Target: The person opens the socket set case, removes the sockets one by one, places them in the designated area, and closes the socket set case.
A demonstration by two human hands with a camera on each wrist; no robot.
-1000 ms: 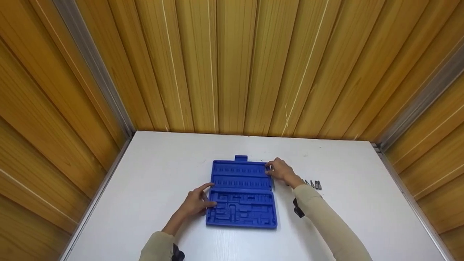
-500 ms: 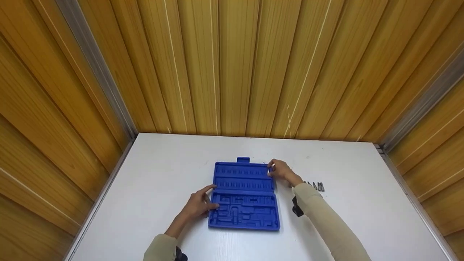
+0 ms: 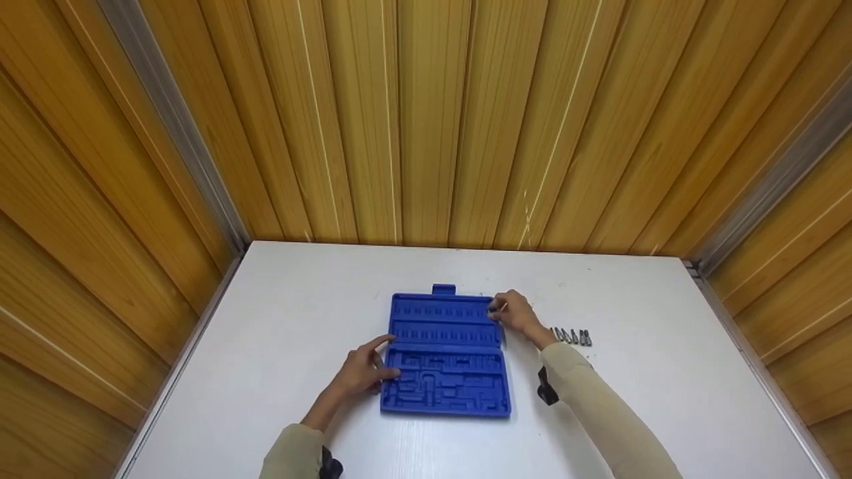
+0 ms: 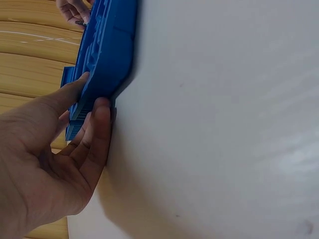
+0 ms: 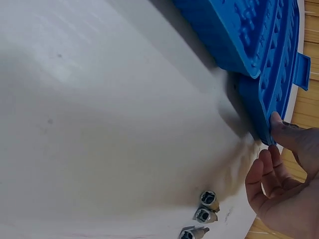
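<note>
A blue plastic tool case [image 3: 444,382] lies unfolded on the white table, its moulded recesses facing up. My left hand [image 3: 361,369] grips its left side, thumb over the rim; in the left wrist view the left hand's fingers [image 4: 101,117] press the outer wall. At the far right corner of the case's lid, my right hand [image 3: 516,313] pinches a small dark metal bit [image 5: 290,125], mostly hidden behind the thumb. Right of the case, several bit sockets [image 3: 574,337] stand in a row, partly behind the right wrist; their square holes show in the right wrist view.
The white table [image 3: 299,293] runs back to a wood-patterned panel wall [image 3: 426,133]. Similar panels rise on the left and right, with grey metal posts [image 3: 180,120] at the corners. The case's latch tab [image 3: 444,289] sticks out at its far edge.
My right hand shifts slightly at the lid's corner, and more of the bit sockets shows beside the wrist. The left hand keeps its hold on the case. The head view sways slightly.
</note>
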